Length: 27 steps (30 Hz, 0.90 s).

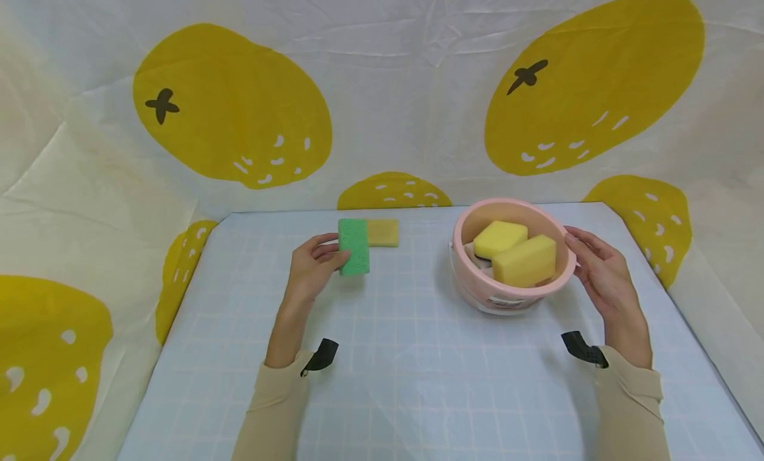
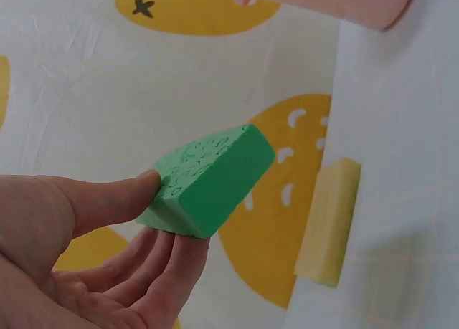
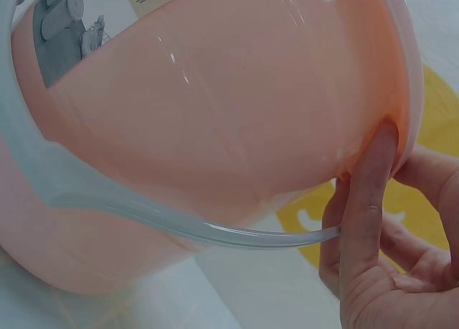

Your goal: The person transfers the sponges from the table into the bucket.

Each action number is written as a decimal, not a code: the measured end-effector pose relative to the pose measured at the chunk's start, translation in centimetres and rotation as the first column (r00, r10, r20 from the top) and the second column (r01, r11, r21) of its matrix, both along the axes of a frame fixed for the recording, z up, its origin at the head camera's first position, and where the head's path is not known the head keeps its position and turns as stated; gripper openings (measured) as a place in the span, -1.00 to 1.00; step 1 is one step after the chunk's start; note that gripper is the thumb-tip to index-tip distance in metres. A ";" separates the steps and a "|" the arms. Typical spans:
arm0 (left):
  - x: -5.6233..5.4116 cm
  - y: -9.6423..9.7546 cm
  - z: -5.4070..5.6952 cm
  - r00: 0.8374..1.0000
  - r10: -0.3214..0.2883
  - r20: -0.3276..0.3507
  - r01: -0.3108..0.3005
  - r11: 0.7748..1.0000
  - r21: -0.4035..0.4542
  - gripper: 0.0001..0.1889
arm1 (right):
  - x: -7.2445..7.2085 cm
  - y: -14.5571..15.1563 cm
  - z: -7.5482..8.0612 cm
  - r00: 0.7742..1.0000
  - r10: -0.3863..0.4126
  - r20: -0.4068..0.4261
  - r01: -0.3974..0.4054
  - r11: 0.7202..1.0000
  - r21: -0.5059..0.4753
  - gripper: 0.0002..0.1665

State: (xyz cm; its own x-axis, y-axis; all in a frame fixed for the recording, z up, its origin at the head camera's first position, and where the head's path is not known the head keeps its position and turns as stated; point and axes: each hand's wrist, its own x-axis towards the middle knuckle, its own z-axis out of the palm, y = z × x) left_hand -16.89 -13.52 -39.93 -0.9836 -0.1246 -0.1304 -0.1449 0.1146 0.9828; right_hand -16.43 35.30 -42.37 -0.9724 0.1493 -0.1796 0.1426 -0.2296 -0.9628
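My left hand (image 1: 310, 268) pinches a green sponge (image 1: 354, 247) by its left side, thumb on the near face and fingers behind. In the left wrist view the green sponge (image 2: 215, 178) is held up off the table. A flat yellow sponge (image 1: 383, 233) lies on the table just behind and right of it. At the right stands a pink bucket (image 1: 477, 285) with two thick yellow sponges (image 1: 525, 262) and something whitish inside. My right hand (image 1: 605, 275) grips the bucket's right rim, fingers against the outer wall (image 3: 215, 114).
The bucket's pale carrying handle (image 3: 215, 232) hangs down along its outside, close to the right fingers. A light blue checked cloth (image 1: 394, 381) covers the table. White sheeting with yellow fruit prints (image 1: 233, 109) rises behind the back edge and along both sides.
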 end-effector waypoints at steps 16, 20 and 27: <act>-1.2 5.5 3.2 0.978 -0.153 -0.143 0.154 0.988 -0.003 -0.56 | -0.1 0.0 0.0 1.000 0.003 0.003 -0.003 1.000 -0.020 -0.21; -1.6 6.8 4.0 0.965 -0.192 -0.177 0.191 0.981 -0.027 -0.56 | 0.0 -0.1 0.0 1.000 0.001 0.001 -0.001 1.000 -0.016 -0.24; -2.1 8.8 5.2 0.937 -0.262 -0.230 0.258 0.965 -0.048 -0.57 | 0.0 0.0 0.1 1.000 0.006 0.005 -0.006 1.000 -0.020 -0.24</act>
